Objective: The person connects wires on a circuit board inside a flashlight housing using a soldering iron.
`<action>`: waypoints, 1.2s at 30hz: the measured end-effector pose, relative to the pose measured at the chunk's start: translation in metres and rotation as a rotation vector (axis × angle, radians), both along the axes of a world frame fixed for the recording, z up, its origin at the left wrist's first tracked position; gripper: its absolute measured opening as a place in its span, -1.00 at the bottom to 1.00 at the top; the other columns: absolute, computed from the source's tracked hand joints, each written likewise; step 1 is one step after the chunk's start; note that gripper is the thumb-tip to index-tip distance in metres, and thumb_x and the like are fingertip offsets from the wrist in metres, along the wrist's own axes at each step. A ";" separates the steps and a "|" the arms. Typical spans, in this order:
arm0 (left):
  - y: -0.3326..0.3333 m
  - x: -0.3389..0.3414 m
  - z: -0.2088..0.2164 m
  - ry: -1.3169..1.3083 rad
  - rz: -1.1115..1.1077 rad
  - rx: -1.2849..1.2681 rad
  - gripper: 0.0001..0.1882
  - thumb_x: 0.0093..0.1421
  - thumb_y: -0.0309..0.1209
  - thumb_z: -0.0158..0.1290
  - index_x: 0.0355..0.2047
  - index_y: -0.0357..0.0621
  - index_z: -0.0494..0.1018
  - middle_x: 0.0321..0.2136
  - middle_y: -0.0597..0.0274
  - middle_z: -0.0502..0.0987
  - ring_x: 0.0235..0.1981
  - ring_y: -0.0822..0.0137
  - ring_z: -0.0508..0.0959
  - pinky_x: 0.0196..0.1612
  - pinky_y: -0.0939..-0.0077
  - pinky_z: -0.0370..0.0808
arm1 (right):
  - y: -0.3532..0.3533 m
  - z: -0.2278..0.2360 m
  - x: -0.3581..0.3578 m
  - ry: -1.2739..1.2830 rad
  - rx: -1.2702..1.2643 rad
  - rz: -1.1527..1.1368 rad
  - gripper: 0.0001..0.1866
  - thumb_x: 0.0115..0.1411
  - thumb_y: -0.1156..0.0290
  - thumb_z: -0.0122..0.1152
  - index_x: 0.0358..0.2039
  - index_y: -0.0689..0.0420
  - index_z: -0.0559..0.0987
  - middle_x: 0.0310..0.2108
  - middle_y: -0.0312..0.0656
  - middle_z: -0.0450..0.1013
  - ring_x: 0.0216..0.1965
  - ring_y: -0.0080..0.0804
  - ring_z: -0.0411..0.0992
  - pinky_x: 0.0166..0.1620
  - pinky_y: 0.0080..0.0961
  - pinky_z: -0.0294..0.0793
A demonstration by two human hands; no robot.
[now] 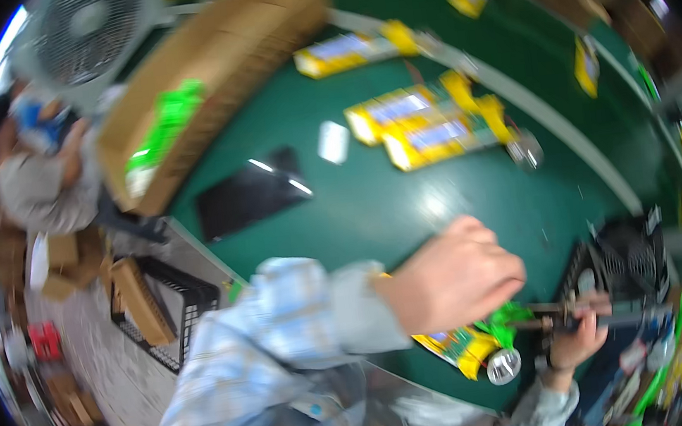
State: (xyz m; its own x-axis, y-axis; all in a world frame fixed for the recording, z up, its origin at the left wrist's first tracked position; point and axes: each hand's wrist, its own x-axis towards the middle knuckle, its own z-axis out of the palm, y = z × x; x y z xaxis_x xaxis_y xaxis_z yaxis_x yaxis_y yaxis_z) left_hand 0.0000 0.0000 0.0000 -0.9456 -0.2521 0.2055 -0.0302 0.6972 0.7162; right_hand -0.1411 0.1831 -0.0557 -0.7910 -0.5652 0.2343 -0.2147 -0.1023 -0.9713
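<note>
My left hand [456, 276], in a blue plaid sleeve with a grey cuff, is closed above the near part of the green table. Its fingers curl under, so anything in them is hidden. Below it lies a yellow-wrapped pack [455, 349] with a green board and a silver round cup [504, 366] at its end. A bright green piece [506, 324] touches that pack. To the right, my right hand [577, 344] is wrapped round a dark tool [564, 316] with two thin prongs pointing left toward the green piece. Blur hides the tool's exact kind.
Several yellow packs [433, 141] lie farther back on the green table [342, 221]. A black flat panel [252, 193] and a white card [334, 142] lie left of them. A long cardboard box [219, 84] holds green pieces. A co-worker [45, 169] sits beyond; a black fan [632, 257] stands right.
</note>
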 end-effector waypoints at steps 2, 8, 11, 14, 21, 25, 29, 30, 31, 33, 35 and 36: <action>0.008 -0.023 -0.027 0.238 0.133 0.004 -0.80 0.01 -0.41 -0.03 -0.31 -0.08 0.40 -0.68 0.26 0.40 -0.53 0.25 0.38 -0.26 0.44 0.26 | 0.013 -0.024 -0.028 0.121 0.008 -0.041 -0.79 0.04 0.32 -0.17 -0.58 0.19 0.25 -0.58 -0.22 0.18 -0.55 -0.47 0.15 -0.46 -0.53 0.20; -0.023 -0.039 -0.016 0.527 0.226 0.073 -0.72 0.05 -0.49 -0.14 -0.18 -0.04 0.35 -0.76 0.23 0.29 -0.59 0.25 0.32 -0.18 0.46 0.18 | -0.020 0.030 -0.048 0.154 0.037 -0.166 -0.71 0.11 0.27 -0.08 -0.55 0.25 0.43 -0.57 -0.06 0.39 -0.64 -0.34 0.31 -0.56 -0.54 0.30; -0.028 -0.038 -0.013 0.555 0.240 0.115 -0.69 0.06 -0.51 -0.16 -0.15 0.00 0.33 -0.78 0.24 0.26 -0.60 0.27 0.30 -0.13 0.47 0.14 | -0.031 0.051 -0.038 0.621 0.128 -0.231 -0.72 0.11 0.31 -0.10 -0.58 0.26 0.41 -0.64 -0.15 0.37 -0.65 -0.44 0.28 -0.59 -0.51 0.26; -0.031 -0.034 -0.009 0.621 0.288 0.109 -0.71 0.06 -0.50 -0.16 -0.17 -0.03 0.35 -0.77 0.25 0.29 -0.58 0.27 0.32 -0.14 0.47 0.15 | -0.043 0.069 -0.017 0.047 -0.077 -0.259 -0.74 0.13 0.28 -0.10 -0.49 0.22 0.41 -0.69 -0.28 0.25 -0.73 -0.55 0.10 -0.67 -0.64 0.09; -0.029 -0.001 0.003 0.745 0.300 0.148 -0.73 -0.01 -0.53 -0.06 -0.24 -0.09 0.38 -0.47 0.23 0.38 -0.38 0.22 0.35 -0.22 0.40 0.27 | -0.051 0.034 -0.023 0.198 -0.165 -0.285 -0.76 0.14 0.25 -0.07 -0.34 0.17 0.39 -0.67 -0.29 0.25 -0.75 -0.63 0.09 -0.71 -0.69 0.06; -0.017 0.061 0.000 0.810 0.364 -0.167 -0.73 -0.01 -0.48 -0.04 -0.23 -0.06 0.38 -0.46 0.24 0.35 -0.35 0.24 0.35 -0.19 0.38 0.26 | -0.042 0.022 -0.028 0.393 -0.053 -0.222 -0.75 0.14 0.25 -0.03 -0.42 0.21 0.35 -0.69 -0.26 0.22 -0.73 -0.55 0.12 -0.69 -0.62 0.12; -0.025 0.120 -0.025 0.419 0.443 -0.387 -0.55 0.05 -0.31 -0.11 0.00 0.05 0.19 -0.18 0.12 0.25 -0.11 0.15 0.24 -0.04 0.25 0.13 | -0.037 0.025 -0.025 0.427 -0.098 -0.186 -0.72 0.13 0.23 -0.03 -0.48 0.22 0.30 -0.73 -0.23 0.17 -0.71 -0.52 0.13 -0.65 -0.56 0.15; -0.025 0.129 -0.036 0.416 0.430 -0.394 -0.55 0.05 -0.31 -0.11 0.00 0.05 0.19 -0.18 0.12 0.25 -0.11 0.15 0.24 -0.04 0.25 0.13 | -0.034 0.021 -0.028 0.407 -0.118 -0.192 -0.71 0.14 0.22 -0.03 -0.50 0.21 0.29 -0.73 -0.23 0.17 -0.71 -0.51 0.12 -0.64 -0.55 0.15; -0.024 0.140 -0.048 0.317 0.435 -0.474 -0.51 0.07 -0.25 -0.16 0.05 0.08 0.12 -0.11 0.10 0.19 -0.04 0.12 0.17 0.00 0.22 0.07 | -0.034 0.021 -0.024 0.397 -0.125 -0.191 -0.71 0.14 0.22 -0.03 -0.50 0.21 0.29 -0.73 -0.23 0.17 -0.71 -0.51 0.12 -0.64 -0.55 0.15; -0.023 0.143 -0.059 0.212 0.434 -0.561 -0.48 0.10 -0.20 -0.20 0.10 0.12 0.04 -0.03 0.07 0.13 0.03 0.08 0.11 0.05 0.19 0.02 | -0.034 0.028 -0.017 0.333 -0.141 -0.206 -0.69 0.13 0.20 -0.03 -0.52 0.21 0.30 -0.73 -0.22 0.17 -0.70 -0.50 0.12 -0.63 -0.53 0.15; -0.023 0.139 -0.063 0.157 0.349 -0.618 -0.47 0.13 -0.14 -0.26 0.13 0.16 -0.03 0.05 0.06 0.04 0.10 0.05 0.00 0.11 0.16 -0.07 | -0.032 0.039 -0.008 0.316 -0.074 -0.233 -0.66 0.13 0.16 -0.04 -0.53 0.21 0.30 -0.73 -0.20 0.18 -0.69 -0.47 0.14 -0.61 -0.50 0.17; -0.021 0.141 -0.063 0.139 0.367 -0.618 -0.49 0.15 -0.12 -0.29 0.12 0.14 -0.02 0.06 0.06 0.03 0.11 0.04 -0.02 0.13 0.17 -0.12 | -0.030 0.042 -0.005 0.345 -0.065 -0.243 -0.65 0.13 0.15 -0.04 -0.52 0.22 0.31 -0.73 -0.19 0.18 -0.69 -0.45 0.15 -0.61 -0.50 0.18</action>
